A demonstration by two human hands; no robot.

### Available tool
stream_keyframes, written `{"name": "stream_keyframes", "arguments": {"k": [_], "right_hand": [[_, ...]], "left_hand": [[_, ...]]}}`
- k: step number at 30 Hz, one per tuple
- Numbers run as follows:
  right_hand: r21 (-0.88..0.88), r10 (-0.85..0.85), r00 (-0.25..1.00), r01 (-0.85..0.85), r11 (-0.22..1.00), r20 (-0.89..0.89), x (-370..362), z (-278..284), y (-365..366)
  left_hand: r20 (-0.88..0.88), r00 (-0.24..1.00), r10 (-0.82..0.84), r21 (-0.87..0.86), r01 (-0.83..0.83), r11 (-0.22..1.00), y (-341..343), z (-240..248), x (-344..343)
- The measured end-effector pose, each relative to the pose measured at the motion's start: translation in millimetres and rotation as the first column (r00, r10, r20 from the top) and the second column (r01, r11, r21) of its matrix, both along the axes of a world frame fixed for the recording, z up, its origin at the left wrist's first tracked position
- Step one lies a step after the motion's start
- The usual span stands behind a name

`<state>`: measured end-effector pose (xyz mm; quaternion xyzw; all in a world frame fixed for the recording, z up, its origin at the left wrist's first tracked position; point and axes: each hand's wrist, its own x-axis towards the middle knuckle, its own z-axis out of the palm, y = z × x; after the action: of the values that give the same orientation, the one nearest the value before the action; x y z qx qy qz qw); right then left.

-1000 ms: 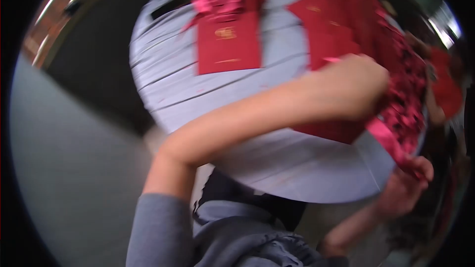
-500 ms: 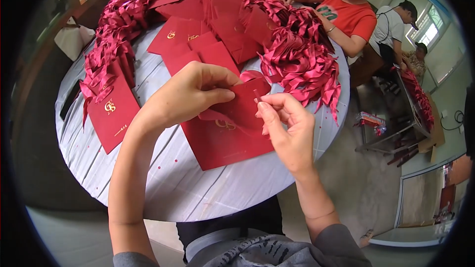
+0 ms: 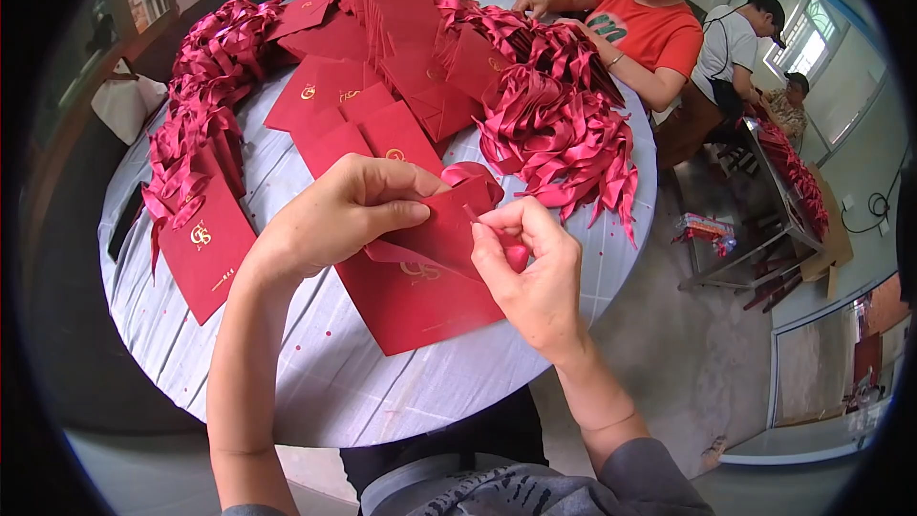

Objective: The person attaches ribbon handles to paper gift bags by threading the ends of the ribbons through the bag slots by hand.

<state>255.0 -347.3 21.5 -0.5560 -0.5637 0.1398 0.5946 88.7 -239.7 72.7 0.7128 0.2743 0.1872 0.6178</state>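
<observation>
Head view: your left hand (image 3: 334,215) pinches flap of red envelope (image 3: 420,287) at frame centre on round table (image 3: 315,382); your right hand (image 3: 530,272) pinches pink ribbon (image 3: 478,177) just above.

A round grey counter (image 3: 315,382) carries a loose red card with a gold emblem (image 3: 205,247) at its left edge and heaps of pink ribbon bows (image 3: 564,124). A white bag (image 3: 124,100) sits beyond the counter. A person in an orange shirt (image 3: 650,29) sits opposite.
</observation>
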Motion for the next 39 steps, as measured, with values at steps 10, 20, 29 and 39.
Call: {"name": "stream_keyframes", "arguments": {"k": [10, 20, 29, 39], "right_hand": [[0.025, -0.026, 0.990, 0.023, 0.999, 0.136, -5, 2, -2], [0.007, -0.040, 0.982, 0.040, 0.999, 0.184, -3, 9, -6], [-0.125, 0.021, 0.999, -0.025, 0.992, -0.035, -9, 6, -10], [-0.258, 0.116, 0.963, -0.180, 0.949, -0.244, 13, 12, -15]], "left_hand": [[0.008, 1.000, 0.020, 0.008, -0.020, 1.000, 0, -3, 0], [-0.047, 0.998, 0.031, 0.327, -0.014, 0.945, -17, 5, 12], [-0.021, 0.977, 0.211, 0.801, -0.110, 0.589, -44, -9, 18], [0.157, 0.966, 0.206, 0.928, -0.216, 0.303, -62, -23, 31]]}}
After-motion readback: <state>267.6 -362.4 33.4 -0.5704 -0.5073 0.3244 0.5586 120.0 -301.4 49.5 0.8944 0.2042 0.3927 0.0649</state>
